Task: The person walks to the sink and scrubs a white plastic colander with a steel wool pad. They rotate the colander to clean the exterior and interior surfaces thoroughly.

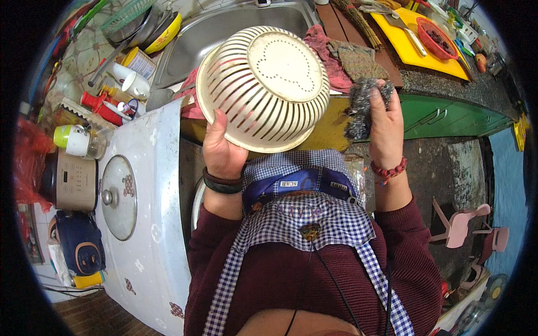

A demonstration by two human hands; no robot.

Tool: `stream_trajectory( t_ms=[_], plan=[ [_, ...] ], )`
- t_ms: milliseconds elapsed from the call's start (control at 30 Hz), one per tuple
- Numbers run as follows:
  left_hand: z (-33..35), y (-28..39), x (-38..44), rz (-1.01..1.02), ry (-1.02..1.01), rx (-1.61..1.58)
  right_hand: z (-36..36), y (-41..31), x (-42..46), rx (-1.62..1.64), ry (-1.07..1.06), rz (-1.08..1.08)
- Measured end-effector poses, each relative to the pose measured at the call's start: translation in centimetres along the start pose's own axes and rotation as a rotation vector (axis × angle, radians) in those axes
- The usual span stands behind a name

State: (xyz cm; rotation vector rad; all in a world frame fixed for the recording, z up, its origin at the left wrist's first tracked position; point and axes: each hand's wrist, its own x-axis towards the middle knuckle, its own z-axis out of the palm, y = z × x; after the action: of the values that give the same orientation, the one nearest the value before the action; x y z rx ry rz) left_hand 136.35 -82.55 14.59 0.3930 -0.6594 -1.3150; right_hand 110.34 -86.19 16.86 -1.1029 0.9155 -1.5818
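My left hand (225, 151) grips the rim of a cream plastic colander (265, 88), thumb on the outside of its slotted wall. The colander is tilted with its perforated base turned up towards me, in front of the steel sink (176, 54). To the right of it, my right hand (384, 126) holds a grey metal scouring pad (360, 107) between thumb and fingers. The pad is apart from the colander. A pink cloth (336, 77) and a brownish rag (355, 61) lie on the counter edge behind the pad.
At left, a covered table (147, 269) bears a glass lid (119, 197), a rice cooker (75, 180) and cups. Stacked bowls (162, 33) stand beside the sink. A yellow cutting board (407, 38) carries a cleaver (410, 35) and a red basket (437, 40). Pink chairs (458, 227) are at lower right.
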Motion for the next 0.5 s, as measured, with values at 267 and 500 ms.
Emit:
stream_trajectory(
  t_ms=[267,500],
  plan=[
    [0.8,-2.7,-1.2,-0.123,-0.027,-0.12,5.3,-0.7,-1.6,-0.84,-0.309,-1.014],
    [1.5,-2.4,-2.3,-0.169,-0.061,0.041,2.4,1.0,5.2,-0.876,0.011,-0.58]
  ],
)
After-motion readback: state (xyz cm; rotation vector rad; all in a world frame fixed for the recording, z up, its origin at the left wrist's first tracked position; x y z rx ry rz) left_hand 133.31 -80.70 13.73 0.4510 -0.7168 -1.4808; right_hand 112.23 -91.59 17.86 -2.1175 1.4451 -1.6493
